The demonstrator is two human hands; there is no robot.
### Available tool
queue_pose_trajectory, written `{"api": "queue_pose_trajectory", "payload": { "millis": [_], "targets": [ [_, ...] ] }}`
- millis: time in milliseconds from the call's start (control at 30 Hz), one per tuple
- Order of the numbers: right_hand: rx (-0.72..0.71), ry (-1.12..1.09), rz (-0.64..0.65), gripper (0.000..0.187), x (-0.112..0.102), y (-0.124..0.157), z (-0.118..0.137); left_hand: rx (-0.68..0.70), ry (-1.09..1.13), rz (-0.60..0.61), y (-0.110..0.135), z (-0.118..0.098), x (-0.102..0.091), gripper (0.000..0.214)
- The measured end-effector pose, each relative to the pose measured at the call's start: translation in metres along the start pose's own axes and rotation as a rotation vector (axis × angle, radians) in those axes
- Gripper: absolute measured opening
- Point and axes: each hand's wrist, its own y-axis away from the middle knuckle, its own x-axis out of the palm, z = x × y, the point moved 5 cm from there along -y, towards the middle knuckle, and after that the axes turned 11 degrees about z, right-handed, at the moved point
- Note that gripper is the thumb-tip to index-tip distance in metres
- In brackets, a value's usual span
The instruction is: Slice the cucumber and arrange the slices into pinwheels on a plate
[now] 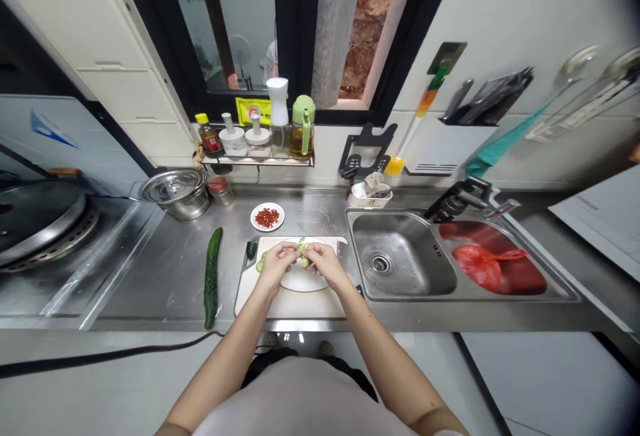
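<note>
My left hand [278, 265] and my right hand [325, 263] meet above a white oval plate [303, 281], fingers pinched on thin pale-green cucumber slices [305, 262]. The fingers partly hide these slices. Beneath the plate lies a white cutting board [247, 296]. Near my left hand, more cucumber slices [260, 263] rest on the board, with a dark green cucumber end [251, 249] at its upper left corner. A long whole cucumber [213, 277] lies on the steel counter, left of the board.
Behind the board is a small white dish [253, 225] of chopped red pieces. A lidded steel pot [176, 193] and a jar [221, 192] stand back left. To the right are the sink [405, 283] and a red plastic bag [480, 268]. Seasoning bottles line a wall shelf [260, 161].
</note>
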Motion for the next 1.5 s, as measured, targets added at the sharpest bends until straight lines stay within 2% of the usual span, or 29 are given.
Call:
{"api": "queue_pose_trajectory", "payload": {
  "millis": [233,600,700,833,1000,1133,1333,1500],
  "targets": [
    [0.025,-0.030,-0.007,0.018,0.000,-0.003,-0.003,0.045,0.036,-0.009,-0.002,-0.003,0.002,0.042],
    [0.029,-0.030,-0.020,0.018,-0.002,-0.010,-0.010,0.102,-0.072,0.014,-0.004,-0.006,0.002,0.042],
    [-0.090,0.114,-0.016,0.018,-0.004,-0.009,-0.003,0.062,-0.110,0.013,-0.004,-0.006,-0.001,0.047],
    [-0.290,0.431,0.020,0.015,-0.004,-0.003,0.012,-0.008,-0.134,0.038,-0.004,-0.007,-0.007,0.054],
    [-0.391,0.720,0.078,0.015,-0.003,0.003,0.020,-0.066,-0.116,0.077,-0.005,-0.007,-0.010,0.061],
    [-0.445,0.843,0.113,0.014,0.000,0.006,0.025,-0.080,-0.066,0.060,-0.005,-0.005,-0.010,0.068],
    [-0.389,0.817,0.101,0.014,0.001,0.002,0.021,-0.016,-0.064,0.051,-0.006,-0.004,-0.008,0.068],
    [-0.315,0.624,0.057,0.014,-0.001,-0.005,0.011,0.083,-0.092,0.057,-0.008,-0.002,-0.007,0.065]
  ]
}}
